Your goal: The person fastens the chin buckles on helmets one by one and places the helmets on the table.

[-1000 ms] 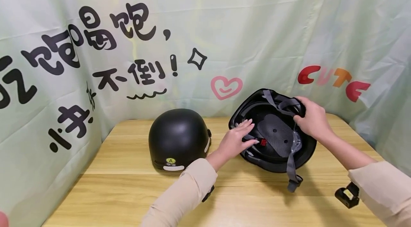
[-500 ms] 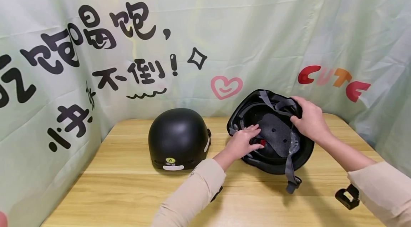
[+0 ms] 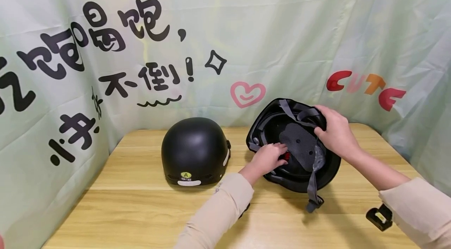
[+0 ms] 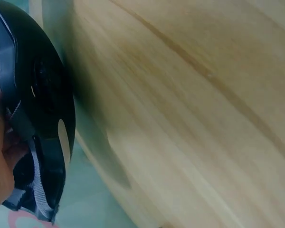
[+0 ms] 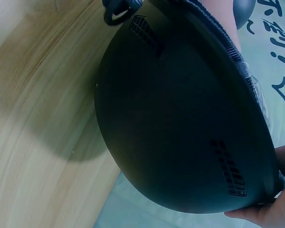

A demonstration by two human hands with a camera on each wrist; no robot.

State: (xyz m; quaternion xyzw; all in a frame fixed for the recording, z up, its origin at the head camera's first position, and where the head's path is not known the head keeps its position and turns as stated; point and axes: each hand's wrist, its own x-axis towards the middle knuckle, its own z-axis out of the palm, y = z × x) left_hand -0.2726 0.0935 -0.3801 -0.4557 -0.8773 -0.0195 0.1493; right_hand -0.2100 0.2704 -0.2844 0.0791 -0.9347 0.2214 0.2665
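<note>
A black helmet [image 3: 257, 123] is tilted so that its lined inside faces me, with grey straps and a red buckle piece [image 3: 287, 157] inside. My right hand [image 3: 338, 129] grips its upper right rim, thumb on the inner side. The right wrist view shows the smooth outer shell [image 5: 180, 109] with two vent slots. My left hand [image 3: 267, 159] reaches into the helmet at its left side, thumb and fingers beside the red piece. Whether they pinch it is hidden. In the left wrist view the left hand [image 4: 2, 152] is cut off at the edge.
A second black helmet [image 3: 193, 149] with a yellow-green "A" sticker stands dome-up, left of the first, on the wooden table [image 3: 141, 213]. A small black object [image 3: 379, 216] lies beside the right sleeve. A printed curtain [image 3: 275, 37] hangs behind the table.
My left hand has moved right and further into the helmet, its fingers drawing nearer the red buckle piece. The gripped helmet has shifted slightly left with my right hand.
</note>
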